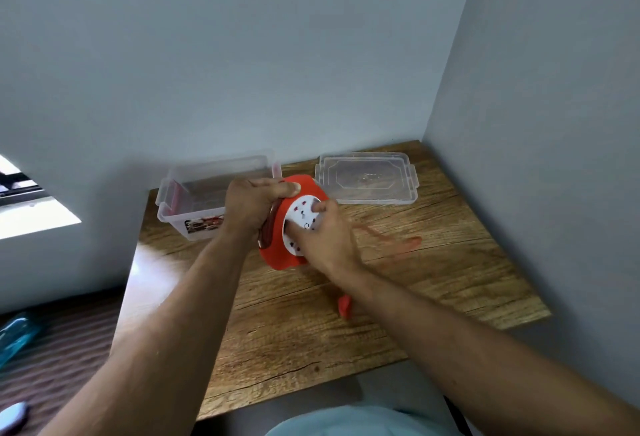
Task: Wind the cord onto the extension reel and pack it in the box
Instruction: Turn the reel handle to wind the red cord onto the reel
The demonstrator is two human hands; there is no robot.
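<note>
A red extension reel [277, 255] with a white socket face [300, 217] is held up above the wooden table [433, 283]. My left hand [251, 208] grips its rim and back. My right hand [325, 238] presses fingers on the white face. Dark wound cord shows in the reel's groove by my left hand. A blurred length of red cord [398, 245] trails right over the table, and the red plug [345, 306] lies on the table below my right wrist. The clear plastic box [194, 200] stands open at the back left.
The box's clear lid [367, 177] lies flat at the back right of the table. Grey walls close the back and right sides. The floor lies left of the table, with a blue object [15, 335] on it.
</note>
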